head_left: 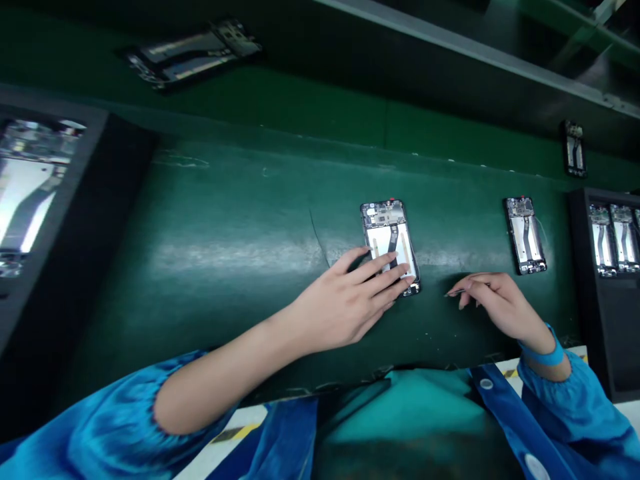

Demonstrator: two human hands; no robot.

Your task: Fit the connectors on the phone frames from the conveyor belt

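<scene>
An opened smartphone [384, 215] lies on the green mat, its circuit board, pale inner plate and dark ribbon cable exposed. My left hand [350, 293] rests over its lower half, fingers spread across it and thumb at the left edge; these hide part of the phone. To the right, my right hand [500, 303] is just above the mat, thumb and fingers pinched together. A thin pointed tip sticks out from the pinch, too small to name. Beyond that hand lies a second opened smartphone [524, 237], with a thin pale wire beside it.
A black tray [625, 320] holding several opened phones stands at the right, and another black tray [125, 150] at the left. More opened phones lie at the back left [195, 57] and back right [575, 150]. A thin dark line [318, 237] marks the mat [225, 300].
</scene>
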